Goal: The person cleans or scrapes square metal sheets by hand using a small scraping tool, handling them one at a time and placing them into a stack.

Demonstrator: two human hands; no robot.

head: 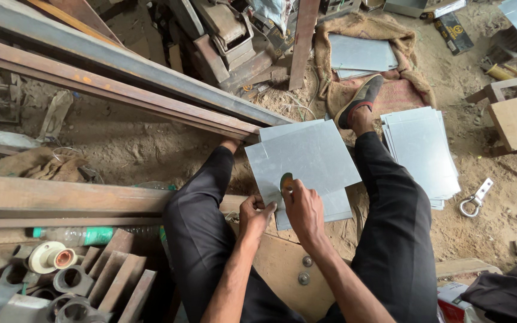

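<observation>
The person sits on the workshop floor with both legs stretched out, and 2 bare hands meet over a sheet of grey metal [306,157] lying between the knees. The right hand [304,209] pinches a small flat tool with a green and orange tip [286,180] against the sheet's near edge; the fingers are pressed together around it, though whether the tip marks, scribes or measures is too small to tell. The left hand [255,216] sits just beside the right, fingers curled and thumb resting on the same near edge, pinning the sheet down rather than lifting it.

The top sheet lies skewed over at least 1 more sheet beneath it, whose corners show past the grip on the far and right sides. Beyond the right leg, well apart from the hands, a neat stack of similar sheets [421,151] rests on the sandy ground, and another stack [361,55] lies on a burlap sack farther off.

The work in hand looks like marking or checking the edge of the top sheet. As a judgement, any stroke along that edge calls for the left hand to hold firm pressure so the loose sheet does not slide on the one below, with fingers kept off the sharp edge.
</observation>
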